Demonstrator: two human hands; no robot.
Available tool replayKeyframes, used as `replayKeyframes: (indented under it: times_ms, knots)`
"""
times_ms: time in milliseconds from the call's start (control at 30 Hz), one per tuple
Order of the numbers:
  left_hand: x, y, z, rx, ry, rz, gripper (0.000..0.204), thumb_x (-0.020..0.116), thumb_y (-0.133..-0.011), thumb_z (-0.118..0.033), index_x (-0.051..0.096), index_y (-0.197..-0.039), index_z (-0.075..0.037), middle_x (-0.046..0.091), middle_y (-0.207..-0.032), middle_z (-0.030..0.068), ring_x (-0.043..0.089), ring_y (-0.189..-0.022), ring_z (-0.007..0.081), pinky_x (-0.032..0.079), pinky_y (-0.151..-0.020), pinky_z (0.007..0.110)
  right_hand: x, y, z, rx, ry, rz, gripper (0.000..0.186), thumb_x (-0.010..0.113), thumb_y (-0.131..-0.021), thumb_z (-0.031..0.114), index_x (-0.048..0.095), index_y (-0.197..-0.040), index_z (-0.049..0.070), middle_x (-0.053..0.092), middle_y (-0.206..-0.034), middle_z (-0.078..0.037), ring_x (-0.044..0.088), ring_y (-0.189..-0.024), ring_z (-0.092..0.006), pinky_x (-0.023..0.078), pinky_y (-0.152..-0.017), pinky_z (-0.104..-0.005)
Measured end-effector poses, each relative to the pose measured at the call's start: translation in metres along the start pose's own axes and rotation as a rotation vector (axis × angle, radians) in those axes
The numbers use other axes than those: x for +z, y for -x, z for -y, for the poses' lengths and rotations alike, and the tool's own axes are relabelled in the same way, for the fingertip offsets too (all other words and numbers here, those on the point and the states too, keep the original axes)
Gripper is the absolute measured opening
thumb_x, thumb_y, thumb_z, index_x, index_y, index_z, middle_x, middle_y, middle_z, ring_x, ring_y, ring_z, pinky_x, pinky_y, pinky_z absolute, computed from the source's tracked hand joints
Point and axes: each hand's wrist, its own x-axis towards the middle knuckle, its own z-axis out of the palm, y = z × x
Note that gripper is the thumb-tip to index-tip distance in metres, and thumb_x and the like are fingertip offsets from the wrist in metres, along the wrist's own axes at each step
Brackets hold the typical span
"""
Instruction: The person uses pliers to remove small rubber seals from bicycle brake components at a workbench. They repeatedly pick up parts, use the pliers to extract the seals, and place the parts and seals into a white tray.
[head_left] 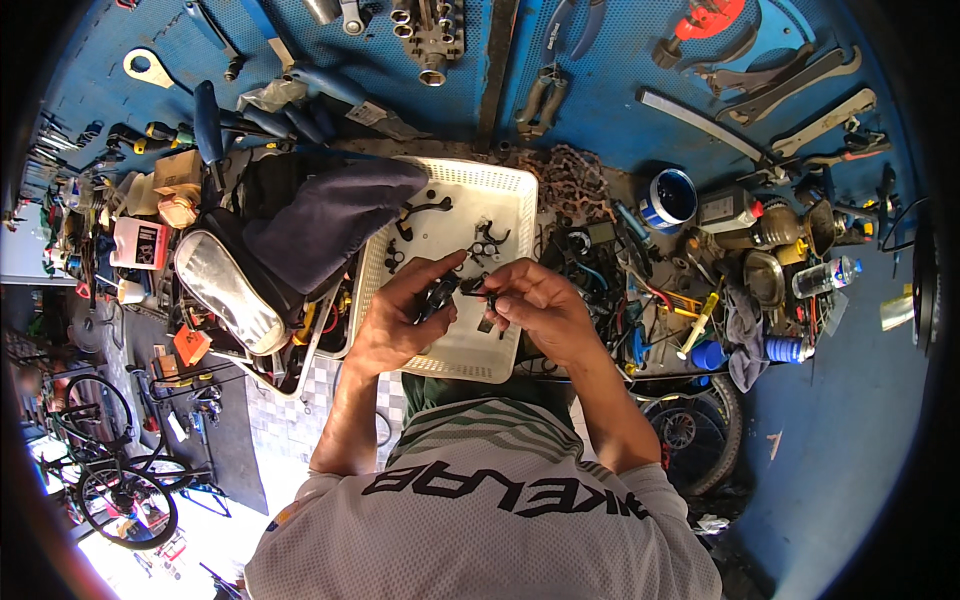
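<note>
Both hands are raised over a white plastic basket (525, 190) with perforated sides. My left hand (395, 315) is closed around a compact black mechanical part (440, 292), pinched between thumb and fingers. Close beside it, my right hand (545, 308) pinches a small dark piece (474, 287) at its fingertips; whether the two pieces touch I cannot tell. In the basket lie a black lever-like part (432, 205), a curved black clamp-like piece (489, 234) and several smaller dark bits. The fingers partly hide both held pieces.
A dark cloth (325, 215) and a clear-fronted case (228, 295) lie left of the basket. Chains (570, 180), a blue-and-white tub (670, 198) and a plastic bottle (827, 277) crowd the bench to the right. Tools hang on a blue pegboard (390, 60). A bicycle wheel (735, 440) stands below.
</note>
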Motion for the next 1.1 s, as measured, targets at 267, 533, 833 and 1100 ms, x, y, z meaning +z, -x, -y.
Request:
replayKeyframes:
  times_ms: [267,533,833,1100]
  knots:
    - [0.004,-0.003,-0.007,0.06,-0.083,-0.003,0.061,0.079,-0.094,0.001,0.063,-0.153,0.001,0.059,-0.116,0.0057,0.056,-0.102,0.0117,0.048,-0.085,0.026,0.0,0.002,0.004,-0.018,0.017,-0.042,0.03,0.072,-0.1,0.0,0.064,-0.129,0.0,0.071,-0.123,-0.012,0.066,-0.101,-0.0158,0.052,-0.086,-0.0333]
    - [0.0,-0.003,0.0,0.038,-0.096,0.051,0.059,0.081,-0.095,-0.006,0.064,-0.152,-0.001,0.06,-0.109,0.0067,0.057,-0.104,0.0168,0.049,-0.086,0.032,0.005,0.003,0.011,-0.061,0.129,-0.034,0.034,0.07,-0.102,-0.005,0.064,-0.136,-0.001,0.071,-0.129,-0.006,0.069,-0.109,-0.0116,0.055,-0.093,-0.0276]
    - [0.0,0.0,0.008,0.057,0.086,0.06,0.052,0.079,-0.096,0.004,0.068,-0.146,0.0,0.071,-0.127,0.0102,0.068,-0.107,0.0162,0.057,-0.094,0.031,0.014,0.007,0.033,-0.056,0.203,-0.041,0.037,0.068,-0.108,0.002,0.062,-0.143,-0.004,0.074,-0.106,-0.008,0.068,-0.094,-0.0115,0.056,-0.085,-0.0276]
    - [0.01,0.001,0.009,0.086,0.203,0.002,0.052,0.074,-0.098,0.009,0.067,-0.148,-0.001,0.071,-0.142,0.0149,0.066,-0.128,0.0184,0.054,-0.107,0.033,0.014,0.008,0.034,-0.091,0.239,-0.033,0.036,0.066,-0.108,0.002,0.063,-0.144,-0.005,0.074,-0.102,-0.007,0.066,-0.09,-0.0104,0.055,-0.083,-0.0273]
